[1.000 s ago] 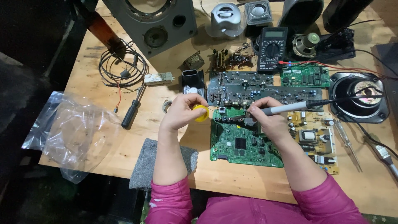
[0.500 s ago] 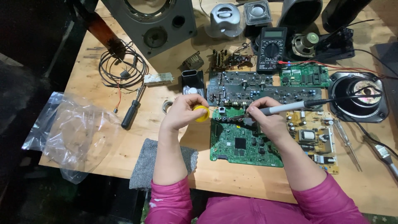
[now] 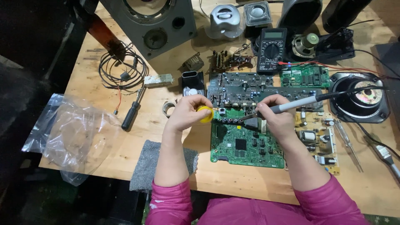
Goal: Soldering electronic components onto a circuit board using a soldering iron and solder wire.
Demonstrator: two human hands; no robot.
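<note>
The right hand is closed around the grey grip of a soldering iron, held like a pen. The iron's long axis runs from upper right, where its black cord trails off over the speaker driver, down to lower left, and the tip sits at the top edge of the green circuit board, just by the row of small round connectors. So the tip points leftward, straight toward the other hand.

The left hand is curled shut on a small yellow round object, pinched between thumb and fingers right at the board's upper left corner. What that yellow thing is exactly cannot be told from here. It lies just left of the iron's tip, near but apart, with the connectors between them.

The board lies flat on the wooden table, directly in front of the person, under both wrists. The right hand is nearer the work point, while the left hovers at the edge. A black-handled screwdriver rests well off to the left, and a multimeter stands behind the boards.
</note>
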